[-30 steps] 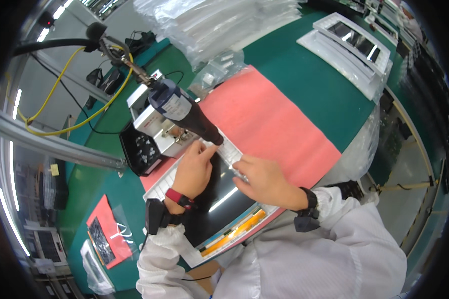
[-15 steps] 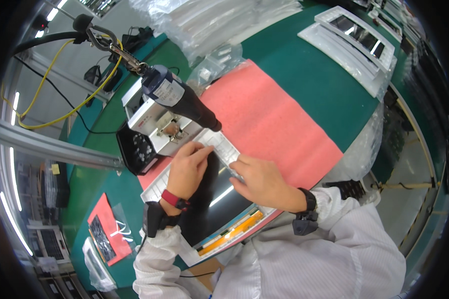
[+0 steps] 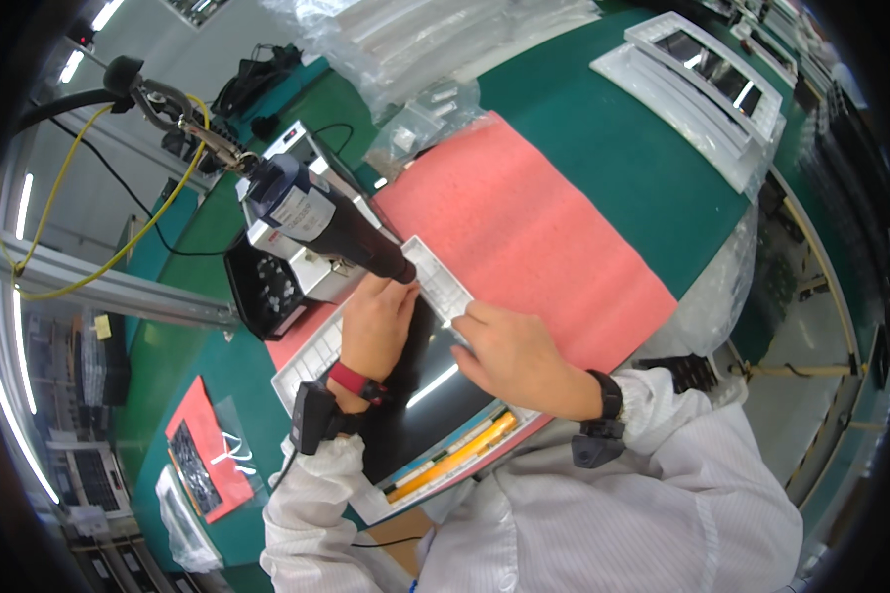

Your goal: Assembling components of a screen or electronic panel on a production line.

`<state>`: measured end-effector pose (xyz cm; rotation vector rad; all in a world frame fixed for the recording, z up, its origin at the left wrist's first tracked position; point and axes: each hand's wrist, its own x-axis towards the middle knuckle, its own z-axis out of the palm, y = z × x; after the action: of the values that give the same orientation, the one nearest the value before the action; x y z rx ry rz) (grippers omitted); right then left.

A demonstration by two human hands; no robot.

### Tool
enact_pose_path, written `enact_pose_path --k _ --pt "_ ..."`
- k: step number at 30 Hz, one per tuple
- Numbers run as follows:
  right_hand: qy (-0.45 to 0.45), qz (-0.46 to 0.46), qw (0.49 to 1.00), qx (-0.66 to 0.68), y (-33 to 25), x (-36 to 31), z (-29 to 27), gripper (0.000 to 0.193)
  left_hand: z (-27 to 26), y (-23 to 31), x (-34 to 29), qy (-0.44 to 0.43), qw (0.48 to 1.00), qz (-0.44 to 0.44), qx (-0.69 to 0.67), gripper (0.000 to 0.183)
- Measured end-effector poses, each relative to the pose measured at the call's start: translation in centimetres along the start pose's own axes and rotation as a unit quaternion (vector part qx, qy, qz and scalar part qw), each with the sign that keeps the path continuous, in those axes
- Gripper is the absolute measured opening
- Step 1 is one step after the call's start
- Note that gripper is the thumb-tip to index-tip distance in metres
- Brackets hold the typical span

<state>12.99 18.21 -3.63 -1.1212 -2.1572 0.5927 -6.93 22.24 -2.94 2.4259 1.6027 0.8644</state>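
Observation:
A white frame (image 3: 435,276) with a glossy dark panel (image 3: 413,392) lies tilted on a pink sheet. My left hand (image 3: 374,324) rests over its far left part, fingers pinched together at the panel's far end. Whatever is between those fingertips is too small to make out. Just above them hangs a dark electric screwdriver (image 3: 338,223), its tip close to my fingers. My right hand (image 3: 514,358) is curled over the frame's right edge, thumb above the panel. An orange strip (image 3: 455,461) runs along the near end of the panel.
A silver box-shaped device (image 3: 316,278) and a black tray of small parts (image 3: 264,287) stand left of the frame. The pink sheet (image 3: 554,237) covers the green table (image 3: 564,89). Farther off are bagged parts (image 3: 425,119) and white framed panels (image 3: 707,74).
The screwdriver's tip has come down and left, toward my left fingertips. My left hand has moved slightly farther from me. My right hand has barely shifted.

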Motion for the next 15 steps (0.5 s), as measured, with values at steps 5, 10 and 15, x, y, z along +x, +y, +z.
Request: enact_pose_path --k 5,10,15 --pt "-0.002 0.005 0.999 -0.049 -1.0 -0.3 0.5 0.016 0.5 -0.4 -0.7 -0.017 1.000 0.000 0.012 0.010" --pt "-0.002 -0.046 0.994 -0.103 -1.5 -1.0 0.7 0.024 0.1 -0.1 -1.2 -0.031 0.999 -0.009 -0.019 0.010" --pt "-0.033 -0.038 0.991 -0.121 -1.2 -0.9 0.8 0.026 -1.0 1.1 -1.7 -0.038 0.999 -0.020 -0.012 0.005"
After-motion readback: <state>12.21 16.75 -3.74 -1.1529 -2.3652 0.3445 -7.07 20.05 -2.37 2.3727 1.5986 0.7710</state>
